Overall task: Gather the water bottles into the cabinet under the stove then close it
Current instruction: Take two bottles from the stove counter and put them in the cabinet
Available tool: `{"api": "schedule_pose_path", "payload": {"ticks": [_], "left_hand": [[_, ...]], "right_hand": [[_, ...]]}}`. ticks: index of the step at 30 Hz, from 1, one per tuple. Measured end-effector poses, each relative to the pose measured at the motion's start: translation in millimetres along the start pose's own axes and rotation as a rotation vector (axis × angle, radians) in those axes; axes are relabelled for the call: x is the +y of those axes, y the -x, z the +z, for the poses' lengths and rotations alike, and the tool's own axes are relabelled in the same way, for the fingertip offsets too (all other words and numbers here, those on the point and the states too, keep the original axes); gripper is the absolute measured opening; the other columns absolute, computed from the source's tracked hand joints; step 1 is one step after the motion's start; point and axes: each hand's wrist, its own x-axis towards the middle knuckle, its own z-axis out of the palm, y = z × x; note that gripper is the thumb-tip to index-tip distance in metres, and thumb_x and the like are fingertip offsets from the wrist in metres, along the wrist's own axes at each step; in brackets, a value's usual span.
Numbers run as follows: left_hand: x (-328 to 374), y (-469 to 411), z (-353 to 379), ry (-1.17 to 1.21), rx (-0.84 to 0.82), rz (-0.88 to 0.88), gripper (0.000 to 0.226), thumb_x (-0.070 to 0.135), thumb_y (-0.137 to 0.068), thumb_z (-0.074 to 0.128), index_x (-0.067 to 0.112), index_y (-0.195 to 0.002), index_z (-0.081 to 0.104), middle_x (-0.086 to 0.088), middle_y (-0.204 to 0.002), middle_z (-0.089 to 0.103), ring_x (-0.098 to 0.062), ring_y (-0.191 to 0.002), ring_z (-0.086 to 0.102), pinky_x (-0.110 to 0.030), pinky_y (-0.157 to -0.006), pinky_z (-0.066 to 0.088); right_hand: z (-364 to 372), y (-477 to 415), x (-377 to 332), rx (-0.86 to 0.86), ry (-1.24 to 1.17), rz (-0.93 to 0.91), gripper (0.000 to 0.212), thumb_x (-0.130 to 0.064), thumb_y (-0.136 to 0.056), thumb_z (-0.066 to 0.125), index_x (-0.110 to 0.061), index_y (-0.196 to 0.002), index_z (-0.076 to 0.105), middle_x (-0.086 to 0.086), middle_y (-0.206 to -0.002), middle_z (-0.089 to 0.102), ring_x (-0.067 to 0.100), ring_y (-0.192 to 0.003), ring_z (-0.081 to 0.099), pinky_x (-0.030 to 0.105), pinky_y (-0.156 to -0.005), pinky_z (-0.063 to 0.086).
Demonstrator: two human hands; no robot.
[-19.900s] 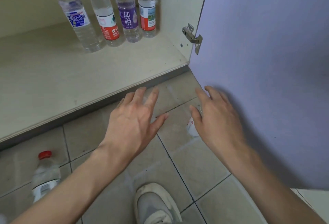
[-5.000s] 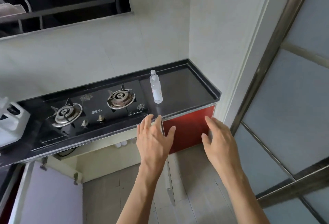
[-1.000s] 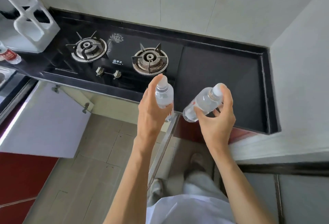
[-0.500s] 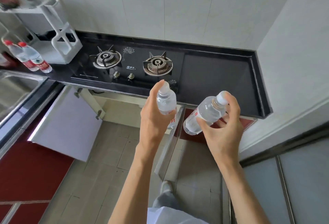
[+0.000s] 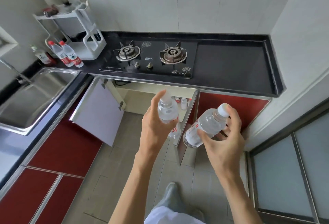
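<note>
My left hand grips a clear water bottle, held nearly upright. My right hand grips a second clear bottle with a white cap, tilted toward the lower left. Both are held above the floor in front of the open cabinet under the stove. Bottle caps show inside the cabinet behind my left hand. Two red-capped bottles stand on the counter left of the stove.
The cabinet's two doors stand open: the pale left door and the right door, seen edge-on. A steel sink lies at left, a white rack on the counter. A glass sliding door is at right.
The view has pulled back and lowered, so the sink and the cabinet's inside show. Both hands still hold their bottles, now lower, in front of the cabinet opening.
</note>
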Motion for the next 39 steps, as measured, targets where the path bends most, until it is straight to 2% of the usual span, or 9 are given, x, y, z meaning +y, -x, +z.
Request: {"api": "schedule_pose_path", "payload": {"ticks": [6,8,11,15,17,22,26,30,39], "left_hand": [[-24.9,6.3,-49.4,0.013,0.049,-0.077,0.102,0.008,-0.080,0.091,0.058,-0.152,0.040,0.005,-0.123,0.073,-0.031,-0.097,0.075,-0.056,-0.085,0.065],[-37.7,3.2,-68.1,0.018,0.068,-0.090,0.104,0.009,-0.080,0.093,0.061,-0.151,0.039,0.008,-0.123,0.073,-0.028,-0.097,0.075,-0.054,-0.085,0.066],[-63.7,-10.0,-98.6,0.052,0.069,-0.095,0.105,0.005,-0.078,0.094,0.055,-0.153,0.041,0.012,-0.124,0.073,-0.028,-0.095,0.077,-0.053,-0.083,0.067],[-105.1,-42.1,-142.8,0.053,0.034,-0.119,0.103,0.005,-0.081,0.091,0.055,-0.155,0.040,0.005,-0.123,0.075,-0.029,-0.097,0.076,-0.055,-0.085,0.066],[-124.9,-59.8,-164.9,0.057,0.011,-0.148,0.101,0.008,-0.083,0.089,0.058,-0.154,0.039,0.003,-0.123,0.075,-0.031,-0.098,0.075,-0.057,-0.088,0.065],[-167.8,-94.1,-206.1,0.057,-0.051,-0.128,0.100,0.008,-0.083,0.088,0.057,-0.154,0.038,0.002,-0.117,0.075,-0.030,-0.092,0.073,-0.056,-0.084,0.065],[-191.7,-112.7,-230.4,0.081,-0.110,-0.121,0.099,0.006,-0.083,0.087,0.055,-0.155,0.039,0.005,-0.121,0.073,-0.028,-0.098,0.073,-0.055,-0.086,0.065],[-207.0,-128.0,-243.9,0.085,-0.159,-0.125,0.102,0.004,-0.082,0.087,0.060,-0.153,0.040,0.008,-0.126,0.072,-0.028,-0.104,0.073,-0.053,-0.089,0.065],[-231.8,-163.2,-241.9,0.105,-0.215,-0.132,0.101,0.003,-0.082,0.087,0.059,-0.152,0.041,0.008,-0.124,0.073,-0.027,-0.100,0.073,-0.054,-0.088,0.065]], "right_hand": [[46.6,18.4,-9.2,-0.063,0.024,-0.007,0.100,-0.001,-0.071,0.100,-0.027,-0.154,0.051,-0.007,-0.151,0.061,0.018,-0.133,0.064,0.042,-0.100,0.062],[68.2,23.8,-13.3,-0.068,0.048,-0.002,0.101,-0.004,-0.070,0.101,-0.031,-0.153,0.051,-0.011,-0.147,0.063,0.013,-0.128,0.067,0.042,-0.098,0.063],[108.4,29.2,-12.5,-0.069,-0.003,0.060,0.102,-0.005,-0.069,0.102,-0.039,-0.151,0.050,-0.002,-0.135,0.070,0.012,-0.114,0.073,0.038,-0.090,0.065],[173.2,33.2,-13.3,-0.082,0.006,0.118,0.106,-0.007,-0.068,0.103,-0.051,-0.148,0.048,0.000,-0.134,0.071,0.024,-0.113,0.076,0.051,-0.091,0.065],[203.9,37.3,-16.8,-0.063,0.014,0.150,0.106,-0.002,-0.067,0.102,-0.048,-0.146,0.050,0.000,-0.131,0.072,0.019,-0.109,0.077,0.044,-0.091,0.066],[274.7,41.0,-26.1,-0.046,0.069,0.145,0.100,0.003,-0.067,0.100,-0.040,-0.145,0.053,-0.011,-0.133,0.070,-0.001,-0.113,0.071,0.012,-0.090,0.056],[314.1,44.6,-29.4,-0.025,0.075,0.153,0.100,0.002,-0.067,0.100,-0.043,-0.144,0.053,-0.005,-0.133,0.071,0.008,-0.115,0.072,0.013,-0.092,0.056],[340.3,49.1,-32.8,0.000,0.106,0.153,0.099,0.005,-0.068,0.098,-0.047,-0.139,0.054,-0.008,-0.131,0.070,-0.004,-0.111,0.069,0.006,-0.089,0.053],[367.6,40.4,-17.3,0.020,0.173,0.209,0.100,0.004,-0.066,0.099,-0.041,-0.144,0.054,-0.014,-0.133,0.070,0.005,-0.115,0.071,0.019,-0.094,0.059]]}}
